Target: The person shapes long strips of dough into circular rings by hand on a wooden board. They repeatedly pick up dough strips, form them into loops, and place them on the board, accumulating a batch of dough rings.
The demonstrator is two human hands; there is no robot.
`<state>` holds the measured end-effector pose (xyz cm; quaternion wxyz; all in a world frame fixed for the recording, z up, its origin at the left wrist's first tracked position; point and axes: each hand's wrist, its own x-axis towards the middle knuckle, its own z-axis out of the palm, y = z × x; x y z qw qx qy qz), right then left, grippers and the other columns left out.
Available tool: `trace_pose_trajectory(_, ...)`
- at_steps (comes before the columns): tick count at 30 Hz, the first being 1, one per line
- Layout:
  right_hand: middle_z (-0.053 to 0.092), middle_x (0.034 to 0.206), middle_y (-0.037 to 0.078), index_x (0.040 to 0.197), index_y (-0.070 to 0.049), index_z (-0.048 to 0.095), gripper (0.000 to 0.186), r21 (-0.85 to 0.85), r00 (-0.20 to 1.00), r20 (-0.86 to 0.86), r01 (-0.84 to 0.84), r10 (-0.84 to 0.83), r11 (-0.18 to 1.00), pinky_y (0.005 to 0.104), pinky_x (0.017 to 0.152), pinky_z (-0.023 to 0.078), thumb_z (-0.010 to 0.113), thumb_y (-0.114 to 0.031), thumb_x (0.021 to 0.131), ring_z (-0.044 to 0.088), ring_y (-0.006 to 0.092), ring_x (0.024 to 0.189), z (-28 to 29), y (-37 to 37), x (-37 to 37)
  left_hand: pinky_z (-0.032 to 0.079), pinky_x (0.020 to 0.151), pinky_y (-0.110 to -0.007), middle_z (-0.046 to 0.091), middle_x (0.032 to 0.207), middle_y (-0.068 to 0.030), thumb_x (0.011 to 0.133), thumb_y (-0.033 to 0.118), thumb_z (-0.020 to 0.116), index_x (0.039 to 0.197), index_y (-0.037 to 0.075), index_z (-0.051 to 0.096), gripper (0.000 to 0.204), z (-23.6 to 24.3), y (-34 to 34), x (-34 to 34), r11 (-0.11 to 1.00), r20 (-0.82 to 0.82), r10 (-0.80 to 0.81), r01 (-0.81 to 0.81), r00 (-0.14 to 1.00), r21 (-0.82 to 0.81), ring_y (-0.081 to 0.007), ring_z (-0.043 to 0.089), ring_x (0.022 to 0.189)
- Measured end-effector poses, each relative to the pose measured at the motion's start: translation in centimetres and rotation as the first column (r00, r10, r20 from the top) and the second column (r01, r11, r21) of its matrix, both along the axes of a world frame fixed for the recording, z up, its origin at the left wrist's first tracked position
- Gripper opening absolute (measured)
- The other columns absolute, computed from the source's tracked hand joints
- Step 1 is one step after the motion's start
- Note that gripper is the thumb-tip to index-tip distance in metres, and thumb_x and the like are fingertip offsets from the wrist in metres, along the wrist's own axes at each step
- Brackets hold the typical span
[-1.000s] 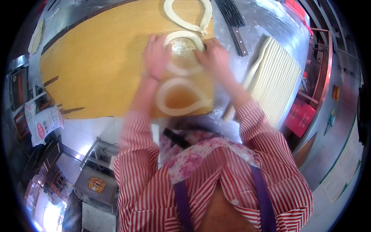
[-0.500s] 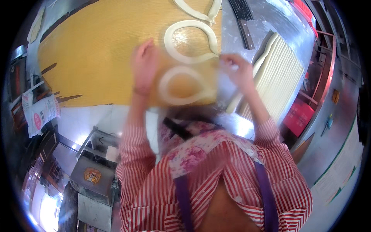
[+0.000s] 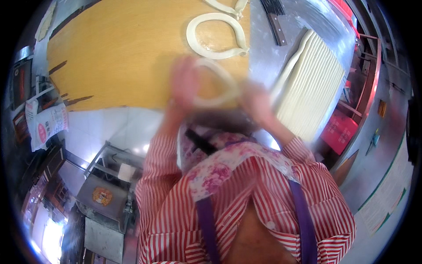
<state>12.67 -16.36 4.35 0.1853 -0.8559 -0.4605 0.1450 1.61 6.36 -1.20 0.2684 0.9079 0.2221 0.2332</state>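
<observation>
The nearest dough ring was seen near the front edge of the wooden board, its left side partly covered by the left hand and its right end near the right hand; both were blurred, and whether either grip was spread or pinching dough could not be told. Beyond it a second dough ring was laid, with a knife placed on the metal counter. The space right of the right hand was taken up by dough strips.
</observation>
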Motion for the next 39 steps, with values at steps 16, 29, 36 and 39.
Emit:
trace_pose_trajectory(16, 0.064, 0.093, 0.014, 0.100, -0.005, 0.066, 0.028, 0.148, 0.989, 0.006, 0.147, -0.149, 0.978, 0.0447, 0.074, 0.055, 0.076, -0.022, 0.079, 0.065, 0.0344, 0.088, -2.0, 8.0, 0.2, 0.044, 0.097, -0.048, 0.064, 0.115, -0.0138, 0.084, 0.007, 0.070, 0.122, 0.008, 0.065, 0.038, 1.6, -0.8, -0.6, 0.980, -0.111, 0.066, -0.085, 0.992, -0.179, -0.0359, 0.058, 0.110)
trace_pose_trajectory(29, 0.066, 0.097, 0.014, 0.104, -0.006, 0.069, 0.026, 0.150, 0.952, -0.033, 0.304, -0.303, 0.941, 0.0454, 0.076, 0.055, 0.073, -0.021, 0.083, 0.066, 0.0355, 0.089, -2.6, 8.3, 0.3, 0.046, 0.094, -0.045, 0.065, 0.114, -0.0094, 0.088, 0.011, 0.068, 0.115, 0.013, 0.070, 0.028, 0.2, -0.7, -0.9, 1.000, -0.055, 0.017, -0.018, 0.998, -0.017, -0.0323, 0.060, 0.107)
trace_pose_trajectory(36, 0.068, 0.101, 0.018, 0.107, -0.004, 0.070, 0.032, 0.109, 0.948, -0.132, 0.305, -0.290, 0.946, 0.0438, 0.084, 0.054, 0.075, -0.018, 0.079, 0.065, 0.0378, 0.096, -1.9, 7.3, 1.0, 0.046, 0.095, -0.044, 0.065, 0.115, -0.0094, 0.087, 0.014, 0.069, 0.114, 0.013, 0.071, 0.027, 0.8, -0.8, -0.1, 1.000, -0.026, -0.022, 0.022, 0.999, -0.009, -0.0311, 0.060, 0.108)
trace_pose_trajectory(39, 0.068, 0.102, 0.017, 0.108, -0.002, 0.070, 0.034, 0.095, 0.939, -0.213, 0.294, -0.269, 0.951, 0.0441, 0.084, 0.053, 0.076, -0.015, 0.077, 0.064, 0.0381, 0.098, -0.5, 6.9, 1.1, 0.045, 0.096, -0.044, 0.065, 0.116, -0.0091, 0.086, 0.017, 0.071, 0.114, 0.013, 0.071, 0.028, 1.3, -0.8, 0.0, 0.997, -0.075, -0.030, 0.025, 0.997, -0.066, -0.0297, 0.060, 0.110)
